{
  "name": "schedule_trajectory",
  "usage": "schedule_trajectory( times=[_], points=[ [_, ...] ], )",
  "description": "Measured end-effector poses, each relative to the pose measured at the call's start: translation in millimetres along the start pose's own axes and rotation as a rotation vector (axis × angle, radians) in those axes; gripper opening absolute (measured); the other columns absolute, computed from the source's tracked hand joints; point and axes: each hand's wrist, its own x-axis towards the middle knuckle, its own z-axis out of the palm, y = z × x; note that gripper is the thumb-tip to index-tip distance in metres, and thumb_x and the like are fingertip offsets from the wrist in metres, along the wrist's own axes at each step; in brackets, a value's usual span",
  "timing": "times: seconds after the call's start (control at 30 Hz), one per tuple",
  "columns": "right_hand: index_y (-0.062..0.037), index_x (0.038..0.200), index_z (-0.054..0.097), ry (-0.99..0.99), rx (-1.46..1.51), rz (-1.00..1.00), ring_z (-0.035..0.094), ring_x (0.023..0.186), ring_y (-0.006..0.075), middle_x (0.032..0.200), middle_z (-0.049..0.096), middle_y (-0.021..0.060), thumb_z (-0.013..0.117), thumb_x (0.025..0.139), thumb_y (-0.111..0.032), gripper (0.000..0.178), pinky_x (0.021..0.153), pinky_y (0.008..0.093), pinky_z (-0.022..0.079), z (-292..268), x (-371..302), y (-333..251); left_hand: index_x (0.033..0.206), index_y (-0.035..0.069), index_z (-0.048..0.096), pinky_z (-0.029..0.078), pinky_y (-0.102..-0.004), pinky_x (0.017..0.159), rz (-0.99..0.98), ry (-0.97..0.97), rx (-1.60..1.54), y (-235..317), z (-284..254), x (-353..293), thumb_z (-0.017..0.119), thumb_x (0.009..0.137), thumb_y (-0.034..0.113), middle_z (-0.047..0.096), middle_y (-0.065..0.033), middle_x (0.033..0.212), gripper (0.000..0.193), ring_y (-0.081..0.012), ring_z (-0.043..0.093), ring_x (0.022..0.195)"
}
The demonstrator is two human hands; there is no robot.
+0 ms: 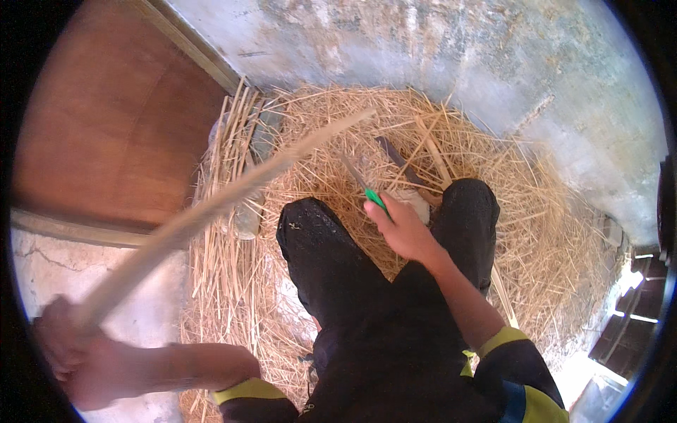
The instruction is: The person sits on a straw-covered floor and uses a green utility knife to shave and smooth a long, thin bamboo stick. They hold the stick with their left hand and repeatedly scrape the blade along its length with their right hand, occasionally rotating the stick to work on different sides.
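My left hand (88,359), blurred at the far left, is closed round the lower end of a long pale bamboo strip (211,201). The strip slants up and to the right, its far end above the straw. In my right hand (405,225), between my knees, is a knife with a green handle (376,199); its thin blade points up and to the left, apart from the strip. A dark, long piece (398,161) lies in the straw just beyond the knife, partly covered; I cannot make out what it is.
Loose straw and shavings (550,240) cover the floor round my legs. A bundle of thin split strips (240,120) lies to the left, near a brown wooden panel (120,127). Behind the straw rises a stained wall (493,63). Another pale strip (434,151) lies by my right knee.
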Motion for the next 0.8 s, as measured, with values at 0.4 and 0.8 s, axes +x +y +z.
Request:
schedule_trajectory(
  times=[0.4,0.8],
  points=[
    [-0.0033,0.090,0.047,-0.240,0.041,-0.330,0.060,0.059,0.0356,0.070,0.057,0.0172,0.057,0.093,-0.024,0.023,0.050,0.0445,0.046,-11.8,-61.9,-105.9,0.061,0.016,0.039,0.031,-0.0214,0.040,-0.087,-0.473,-0.262,-19.0,-44.0,-128.4,0.045,0.091,0.032,0.032,0.0028,0.045,0.035,-0.0081,0.032,0.041],
    [-0.0042,0.089,0.052,-0.147,-0.332,-0.537,0.060,0.052,0.0294,0.067,0.059,0.0111,0.064,0.089,-0.024,0.023,0.044,0.0373,0.048,24.3,-42.6,-88.5,0.053,0.007,0.037,0.041,-0.0341,0.033,-0.295,-0.766,-0.312,-36.8,-56.2,-136.1,0.050,0.090,0.022,0.045,-0.0082,0.041,0.042,-0.0194,0.044,0.031]
  ],
)
